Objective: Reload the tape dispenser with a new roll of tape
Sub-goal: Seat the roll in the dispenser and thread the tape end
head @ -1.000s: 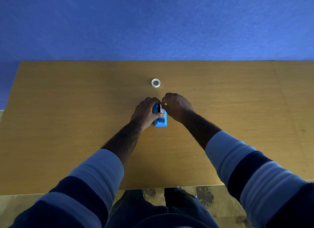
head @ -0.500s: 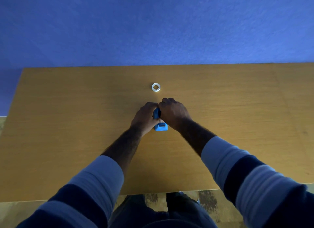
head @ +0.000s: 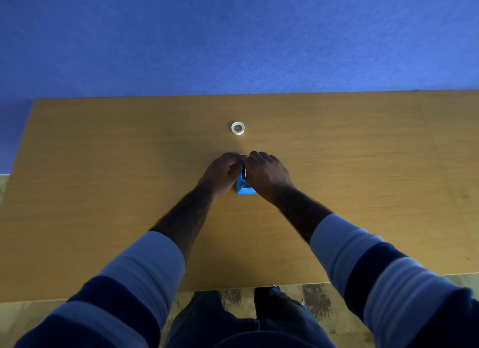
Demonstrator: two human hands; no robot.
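A small blue tape dispenser [head: 244, 188] stands on the wooden table [head: 103, 192] in the middle of the view. My left hand [head: 220, 175] grips its left side. My right hand [head: 267, 174] covers its top and right side, fingers curled over the far end. Only the dispenser's near end shows between the hands. What my fingers press inside the dispenser is hidden. A white ring [head: 238, 128], a small tape roll or core, lies flat on the table beyond the hands, apart from them.
The table's far edge meets a blue wall [head: 233, 36]. Its near edge runs just above my legs [head: 233, 319] and the patterned floor. The left edge of the table slants at the far left.
My right hand has closed down over the dispenser's top, hiding the white piece that showed between the fingers a second ago. The left hand keeps its grip. The camera has shifted slightly.
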